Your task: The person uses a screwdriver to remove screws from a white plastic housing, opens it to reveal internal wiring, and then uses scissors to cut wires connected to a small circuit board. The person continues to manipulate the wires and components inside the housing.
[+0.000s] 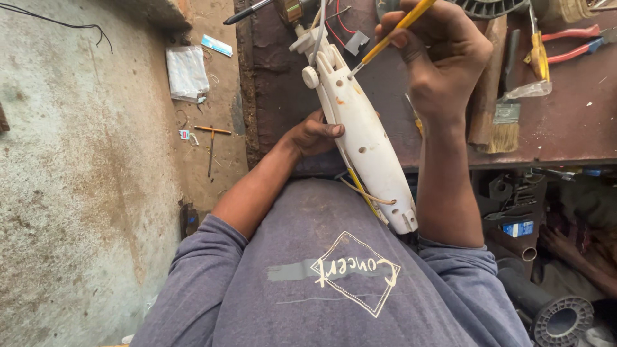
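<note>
My left hand [315, 133] grips a long white plastic housing [366, 138] from its left side, holding it slanted against my stomach and the bench edge. Thin wires run out of the housing's upper and lower ends. My right hand [440, 54] holds a yellow-handled screwdriver [392, 33], its tip set against the upper part of the housing near a round white knob [311, 77].
A dark workbench [565, 128] carries a paintbrush [505, 122], red-handled pliers [572, 42], a yellow tool [538, 58] and a wooden block. Left of it, the dirt floor holds a plastic packet [186, 72] and a small hammer-like tool [211, 144]. Pipes and parts lie under the bench at right.
</note>
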